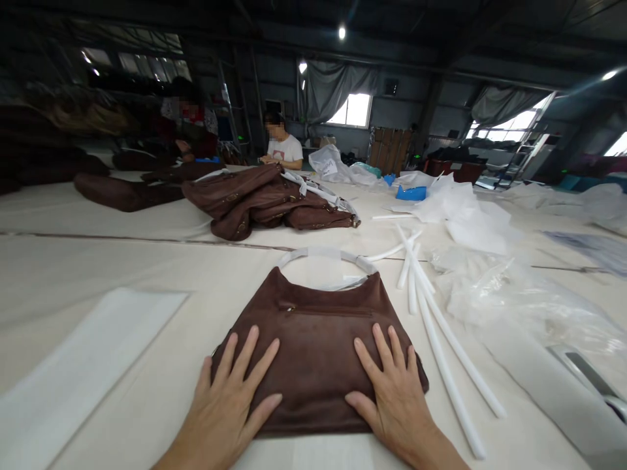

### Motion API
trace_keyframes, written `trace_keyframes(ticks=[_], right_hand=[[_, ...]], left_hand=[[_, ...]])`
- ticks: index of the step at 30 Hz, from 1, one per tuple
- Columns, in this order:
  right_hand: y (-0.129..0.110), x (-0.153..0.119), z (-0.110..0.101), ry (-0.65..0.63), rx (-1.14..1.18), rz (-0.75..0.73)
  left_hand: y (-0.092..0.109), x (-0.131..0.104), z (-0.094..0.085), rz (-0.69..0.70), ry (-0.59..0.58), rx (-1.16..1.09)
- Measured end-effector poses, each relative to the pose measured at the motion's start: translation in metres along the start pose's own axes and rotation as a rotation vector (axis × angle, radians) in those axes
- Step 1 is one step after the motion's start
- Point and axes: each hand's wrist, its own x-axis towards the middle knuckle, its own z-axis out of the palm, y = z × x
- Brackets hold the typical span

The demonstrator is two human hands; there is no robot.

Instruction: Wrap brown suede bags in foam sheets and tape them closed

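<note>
"How far is that dark brown shoulder bag (313, 365) getting?"

"It's lying under both palms, its handle (365, 262) pointing away. The left hand (228, 401) and the right hand (399, 401) are spreading their fingers across its front, pinching nothing."

"And beyond the fingertips?"

"The handle is wearing pale wrapping, so that part is looking done."

"What's lying loose?"

"White rods (449, 375) are lying just right of the right hand, and a white sheet (108, 352) is lying left of the left hand, both going unused. Whether the bag is holding any stuffing, I can't tell."
</note>
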Motion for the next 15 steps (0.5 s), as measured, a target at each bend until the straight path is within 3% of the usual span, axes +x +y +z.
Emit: trace_keyframes(ticks=[2, 6, 8, 11, 13, 15], right_hand=[[0.001, 0.001, -0.003, -0.007, -0.005, 0.014], [-0.002, 0.004, -0.003, -0.053, -0.042, 0.034], [-0.007, -0.001, 0.0, -0.066, -0.067, 0.042], [-0.002, -0.016, 0.005, -0.015, -0.074, 0.03], [0.016, -0.02, 0.007, 0.013, -0.045, -0.021], [0.037, -0.011, 0.006, -0.008, 0.011, -0.17]], left_hand=[[0.0, 0.015, -0.019, 0.046, -0.054, -0.037], [0.021, 0.053, -0.045, 0.171, -0.026, -0.179], [0.037, 0.061, -0.042, 0.268, -0.07, -0.254], [0.053, 0.056, -0.026, 0.363, -0.173, -0.344], [0.055, 0.048, -0.017, 0.347, -0.182, -0.379], [0.054, 0.042, -0.014, 0.329, -0.196, -0.396]])
